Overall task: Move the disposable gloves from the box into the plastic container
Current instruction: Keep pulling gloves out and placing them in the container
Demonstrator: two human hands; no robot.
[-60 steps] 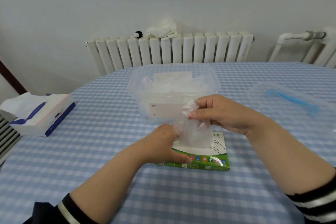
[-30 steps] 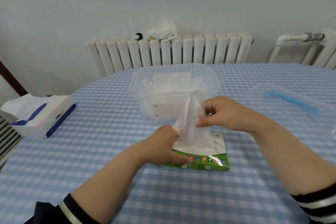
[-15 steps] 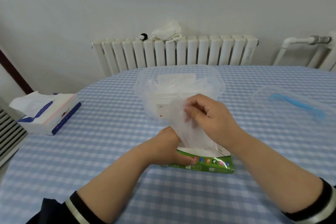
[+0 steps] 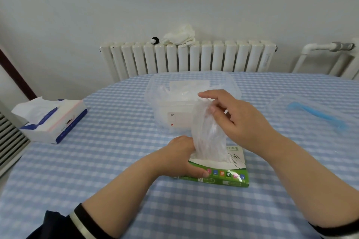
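Note:
A flat green-and-white glove box (image 4: 219, 172) lies on the checked table in front of me. My left hand (image 4: 182, 157) grips its left end, thumb along the front edge. A bunch of thin clear disposable gloves (image 4: 207, 134) rises from the box's slot. My right hand (image 4: 239, 118) pinches the top of the bunch, fingers curled round it. Just behind stands the clear plastic container (image 4: 194, 91), open at the top, with several clear gloves lying inside.
The container's clear lid with a blue handle (image 4: 314, 114) lies at the right. A tissue box (image 4: 52, 120) sits at the table's left edge. Behind the table stand a white radiator (image 4: 186, 56) with a white cloth on top and a pipe at far right.
My right hand has taken a fresh hold on the gloves and raised them higher out of the box. My left hand has stayed on the box. The camera has tilted slightly.

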